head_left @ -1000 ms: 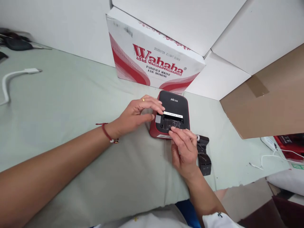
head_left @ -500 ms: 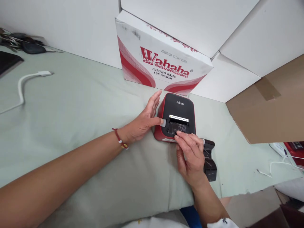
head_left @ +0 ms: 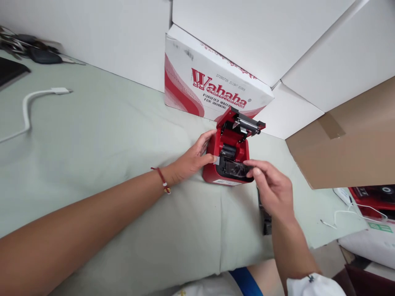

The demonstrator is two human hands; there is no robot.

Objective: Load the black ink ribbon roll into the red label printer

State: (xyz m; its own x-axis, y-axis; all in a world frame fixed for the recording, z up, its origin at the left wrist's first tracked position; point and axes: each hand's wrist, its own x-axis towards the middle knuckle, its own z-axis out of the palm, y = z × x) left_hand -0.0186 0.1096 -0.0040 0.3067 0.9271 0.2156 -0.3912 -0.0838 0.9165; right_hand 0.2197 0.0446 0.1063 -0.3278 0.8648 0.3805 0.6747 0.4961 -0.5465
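Note:
A small red and black label printer [head_left: 212,174] sits on the cloth with its lid [head_left: 240,119] raised, showing a black roller and the inner bay. My left hand [head_left: 193,158] grips the printer's left side, its thumb on a grey tab [head_left: 217,160]. A shiny, clear-looking film [head_left: 236,168] lies at the front of the opening. At the printer's right front corner, the fingers of my right hand [head_left: 271,185] are bent close together; whatever is between them is too small to make out. A black plastic part [head_left: 266,224] is partly hidden behind this hand.
A Wahaha water carton [head_left: 216,88] stands right behind the printer, against white boxes [head_left: 231,24]. A brown cardboard box [head_left: 345,144] is on the right. Keys [head_left: 45,55] and a white cable [head_left: 27,111] lie at left. Another white cable [head_left: 342,213] lies near the right edge.
The printer's lid has swung up and back, exposing the inside. My right hand has moved from the front middle to the right front corner. My left thumb stays on the grey tab.

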